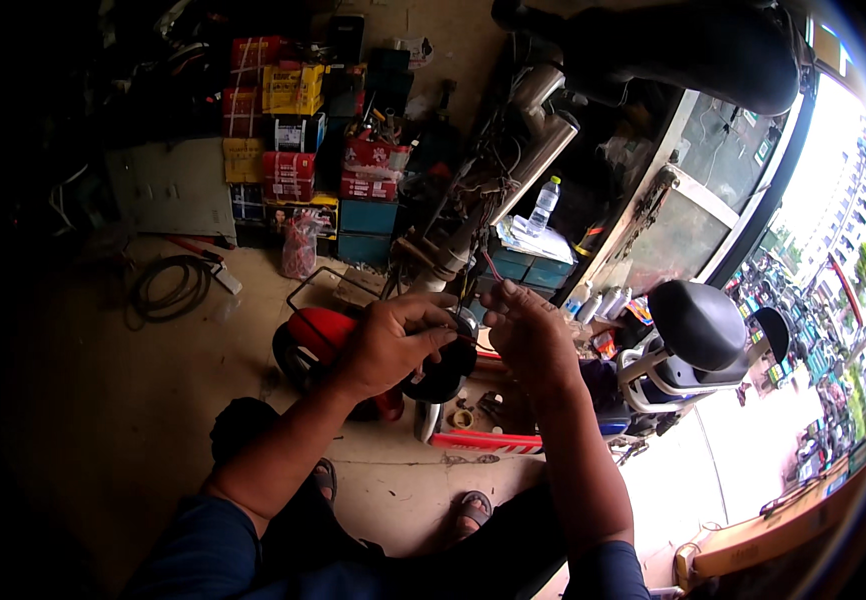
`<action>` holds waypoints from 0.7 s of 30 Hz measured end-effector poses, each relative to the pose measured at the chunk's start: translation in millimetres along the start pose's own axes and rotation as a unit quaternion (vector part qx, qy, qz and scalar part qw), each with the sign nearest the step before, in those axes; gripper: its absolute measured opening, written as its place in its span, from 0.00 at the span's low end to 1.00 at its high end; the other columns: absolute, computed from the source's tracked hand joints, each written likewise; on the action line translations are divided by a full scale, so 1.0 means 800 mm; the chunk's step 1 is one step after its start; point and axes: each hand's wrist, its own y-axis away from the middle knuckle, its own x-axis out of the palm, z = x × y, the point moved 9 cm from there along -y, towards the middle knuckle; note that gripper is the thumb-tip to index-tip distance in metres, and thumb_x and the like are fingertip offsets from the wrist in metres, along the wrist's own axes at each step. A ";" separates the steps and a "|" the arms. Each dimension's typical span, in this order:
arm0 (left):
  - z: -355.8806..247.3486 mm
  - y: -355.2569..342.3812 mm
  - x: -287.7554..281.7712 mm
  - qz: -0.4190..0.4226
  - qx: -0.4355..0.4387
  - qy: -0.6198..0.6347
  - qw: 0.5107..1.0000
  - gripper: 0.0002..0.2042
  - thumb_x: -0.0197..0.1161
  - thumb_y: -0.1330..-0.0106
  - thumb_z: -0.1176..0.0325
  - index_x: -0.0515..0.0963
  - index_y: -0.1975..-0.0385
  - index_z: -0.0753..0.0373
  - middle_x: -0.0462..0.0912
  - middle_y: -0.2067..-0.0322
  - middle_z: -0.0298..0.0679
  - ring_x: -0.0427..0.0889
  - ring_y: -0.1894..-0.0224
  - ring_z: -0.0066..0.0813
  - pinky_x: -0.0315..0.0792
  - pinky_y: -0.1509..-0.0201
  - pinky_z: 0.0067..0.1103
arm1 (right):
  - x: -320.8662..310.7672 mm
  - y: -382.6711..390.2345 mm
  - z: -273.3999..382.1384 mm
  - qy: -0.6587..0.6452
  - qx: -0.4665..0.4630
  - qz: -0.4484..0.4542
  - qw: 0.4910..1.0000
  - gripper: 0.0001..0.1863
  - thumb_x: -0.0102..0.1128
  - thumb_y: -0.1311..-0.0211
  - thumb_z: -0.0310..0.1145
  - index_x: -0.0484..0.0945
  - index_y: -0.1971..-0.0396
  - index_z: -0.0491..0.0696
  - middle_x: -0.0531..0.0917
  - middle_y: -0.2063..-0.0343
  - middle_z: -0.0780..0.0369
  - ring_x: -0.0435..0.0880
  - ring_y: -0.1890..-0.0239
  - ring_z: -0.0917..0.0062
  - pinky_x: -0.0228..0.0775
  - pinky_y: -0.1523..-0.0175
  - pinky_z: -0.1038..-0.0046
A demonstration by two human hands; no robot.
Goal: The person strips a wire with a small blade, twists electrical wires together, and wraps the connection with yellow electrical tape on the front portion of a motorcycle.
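Note:
Both my hands are raised close together over the front of a partly stripped red scooter (325, 335). My left hand (393, 345) is closed, thumb against the curled fingers; what it pinches is too small and dark to make out. Just right of it, my right hand (533, 335) is closed on a thin reddish wire (494, 268), whose end sticks up past the fingertips. A thin dark strand seems to run between the hands. Behind them rises the scooter's bare steering column (448, 258) with loose cables. Below them is a dark round part (443, 375).
On the scooter's footboard lie a tape roll (464, 418) and small parts. A water bottle (545, 205) stands on teal drawers (528, 268). Stacked boxes (288, 175) and a coiled hose (168, 288) are left; a black seat (698, 325) and bright doorway are right.

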 end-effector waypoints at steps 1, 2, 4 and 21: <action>0.002 -0.001 -0.001 0.001 -0.005 0.002 1.000 0.07 0.68 0.32 0.75 0.85 0.57 0.68 0.86 0.52 0.38 0.83 0.72 0.15 0.73 0.78 0.12 | -0.001 0.001 0.000 0.000 -0.014 0.013 1.000 0.12 0.59 0.27 0.34 0.80 0.53 0.41 0.87 0.60 0.59 0.83 0.64 0.81 0.70 0.62 0.83; 0.003 -0.002 -0.002 0.001 -0.011 0.004 1.000 0.08 0.68 0.32 0.75 0.85 0.56 0.68 0.87 0.56 0.36 0.83 0.72 0.15 0.73 0.77 0.12 | 0.000 0.001 0.001 -0.001 -0.028 0.026 0.999 0.11 0.59 0.26 0.34 0.81 0.54 0.42 0.87 0.60 0.60 0.83 0.64 0.81 0.70 0.62 0.83; 0.002 -0.002 -0.005 0.001 -0.020 0.006 1.000 0.08 0.69 0.32 0.74 0.85 0.55 0.67 0.88 0.63 0.33 0.82 0.73 0.14 0.72 0.77 0.12 | 0.014 0.001 0.005 -0.006 -0.054 0.077 0.996 0.10 0.59 0.26 0.34 0.81 0.55 0.43 0.87 0.61 0.60 0.83 0.64 0.81 0.70 0.60 0.81; 0.007 -0.005 -0.063 -0.053 -0.048 -0.031 0.997 0.05 0.67 0.31 0.74 0.85 0.60 0.66 0.86 0.70 0.33 0.78 0.79 0.13 0.65 0.80 0.11 | 0.014 0.006 0.038 0.316 -0.190 0.012 0.930 0.14 0.65 0.28 0.34 0.85 0.53 0.38 0.89 0.62 0.62 0.86 0.59 0.82 0.78 0.51 0.77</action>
